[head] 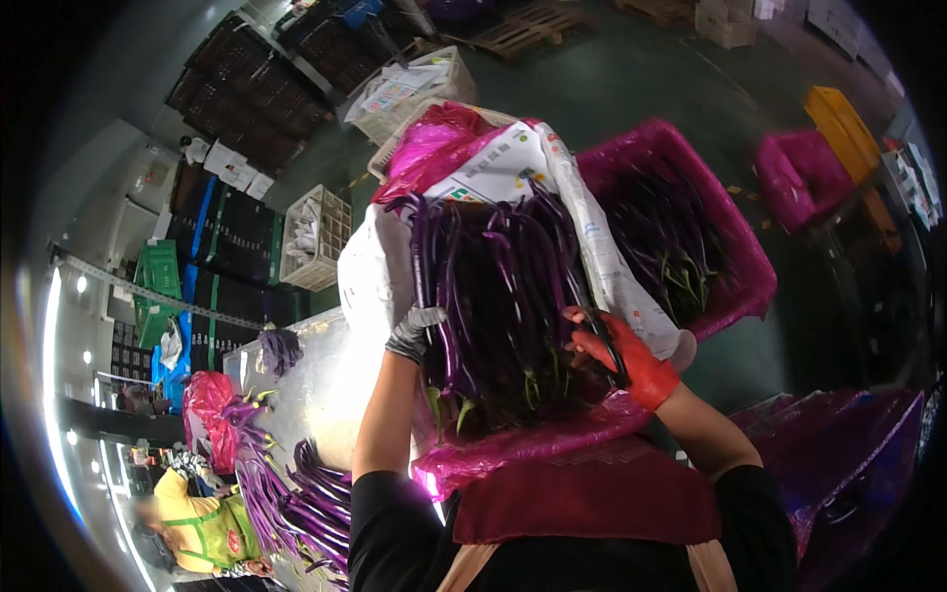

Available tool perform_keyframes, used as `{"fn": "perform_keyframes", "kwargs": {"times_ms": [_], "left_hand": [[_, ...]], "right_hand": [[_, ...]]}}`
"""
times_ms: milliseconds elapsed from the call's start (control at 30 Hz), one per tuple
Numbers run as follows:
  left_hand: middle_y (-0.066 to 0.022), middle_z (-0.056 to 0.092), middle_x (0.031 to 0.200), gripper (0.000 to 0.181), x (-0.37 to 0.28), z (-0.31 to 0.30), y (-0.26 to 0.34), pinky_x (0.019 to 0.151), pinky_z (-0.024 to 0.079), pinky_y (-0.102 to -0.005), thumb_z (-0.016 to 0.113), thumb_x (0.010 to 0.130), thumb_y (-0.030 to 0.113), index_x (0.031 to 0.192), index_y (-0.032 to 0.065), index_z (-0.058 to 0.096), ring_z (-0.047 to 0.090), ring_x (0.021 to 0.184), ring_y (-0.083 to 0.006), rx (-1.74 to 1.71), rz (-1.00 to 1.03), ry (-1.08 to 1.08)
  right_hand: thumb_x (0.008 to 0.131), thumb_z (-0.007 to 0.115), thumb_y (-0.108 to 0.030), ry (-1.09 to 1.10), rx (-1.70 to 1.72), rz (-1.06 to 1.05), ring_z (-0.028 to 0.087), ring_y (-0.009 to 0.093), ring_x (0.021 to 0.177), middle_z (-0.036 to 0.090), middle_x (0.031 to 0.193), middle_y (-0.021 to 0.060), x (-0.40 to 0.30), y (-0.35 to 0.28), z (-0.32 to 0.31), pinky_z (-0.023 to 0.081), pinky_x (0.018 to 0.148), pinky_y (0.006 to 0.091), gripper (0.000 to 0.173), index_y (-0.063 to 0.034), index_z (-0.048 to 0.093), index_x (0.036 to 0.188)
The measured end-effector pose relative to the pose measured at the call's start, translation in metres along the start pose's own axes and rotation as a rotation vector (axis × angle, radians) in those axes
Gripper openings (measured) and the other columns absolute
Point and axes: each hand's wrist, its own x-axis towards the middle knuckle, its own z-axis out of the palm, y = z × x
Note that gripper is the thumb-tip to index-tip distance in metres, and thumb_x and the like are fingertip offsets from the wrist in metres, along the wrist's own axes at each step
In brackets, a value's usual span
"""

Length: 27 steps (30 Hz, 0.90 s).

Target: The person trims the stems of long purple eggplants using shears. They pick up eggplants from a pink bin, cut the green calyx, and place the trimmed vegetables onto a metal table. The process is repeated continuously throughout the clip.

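Note:
Long purple eggplants (503, 296) lie side by side in a container lined with pink plastic film (525, 451) and white printed sheets (488, 166). My left hand (416, 333), in a grey glove, rests at the left edge of the eggplants, its fingers against one near the white sheet; whether it grips is not clear. On the right side, my right hand (618, 355), in a red glove with bare-looking fingertips, has a dark eggplant (608, 344) lying across its palm side, with fingers spread. Green stem ends (533, 388) point towards me.
A second pink-lined crate of eggplants (666, 244) stands right. On the metal table (318, 370) at left lie more eggplants (311, 503) and a dark cloth or glove (280, 351). A co-worker in yellow (189, 518) is at lower left. White crates (317, 238) stand beyond.

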Motion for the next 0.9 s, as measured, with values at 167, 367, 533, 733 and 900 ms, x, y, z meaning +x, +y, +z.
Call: {"fn": "perform_keyframes", "kwargs": {"times_ms": [167,367,533,733,900], "left_hand": [[-0.0209,0.059,0.116,0.085,-0.066,0.175,0.051,0.091,0.05,-0.0464,0.082,0.061,0.016,0.134,-0.001,0.04,0.06,0.103,-0.0347,-0.133,0.532,-0.077],[-0.0153,0.06,0.113,0.083,-0.071,0.226,0.047,0.097,0.045,-0.0421,0.082,0.061,0.028,0.13,-0.0011,0.044,0.058,0.103,-0.0298,-0.312,0.691,-0.131],[-0.0156,0.06,0.112,0.082,-0.065,0.236,0.039,0.096,0.046,-0.0423,0.081,0.062,0.028,0.129,-0.001,0.044,0.059,0.103,-0.0295,-0.396,0.727,-0.272],[-0.0117,0.062,0.099,0.06,-0.063,0.262,0.043,0.084,0.051,-0.0343,0.076,0.07,0.022,0.119,-0.0002,0.05,0.063,0.088,-0.0237,-0.279,0.591,-0.235],[-0.0069,0.064,0.096,0.041,-0.038,0.267,0.027,0.078,0.052,-0.0327,0.072,0.078,0.019,0.113,0.003,0.057,0.063,0.084,-0.0197,-0.192,0.653,0.012]], "right_hand": [[0.092,0.057,-0.014,0.007,-0.085,0.064,0.06,0.013,0.086,0.054,0.119,0.0045,-0.003,-0.004,0.003,0.052,0.068,0.0282,0.038,-0.0076,0.048,0.128],[0.092,0.054,-0.005,-0.084,-0.221,-0.243,0.06,0.013,0.09,0.045,0.136,0.0103,-0.001,0.006,0.02,0.05,0.073,0.0259,0.032,-0.0036,0.049,0.123],[0.085,0.06,0.006,-0.133,-0.297,-0.391,0.051,0.006,0.086,0.054,0.122,0.004,0.003,-0.003,0.062,0.045,0.077,0.0225,0.044,-0.0041,0.048,0.126],[0.077,0.073,-0.005,-0.05,-0.806,-0.698,0.058,0.017,0.09,0.058,0.11,0.0064,0.015,-0.02,0.103,0.047,0.083,0.0272,0.059,-0.0026,0.047,0.13],[0.075,0.075,-0.004,0.048,-0.629,-0.59,0.062,0.02,0.093,0.059,0.113,0.0084,0.045,0.001,0.091,0.049,0.085,0.0313,0.065,-0.003,0.044,0.132]]}}
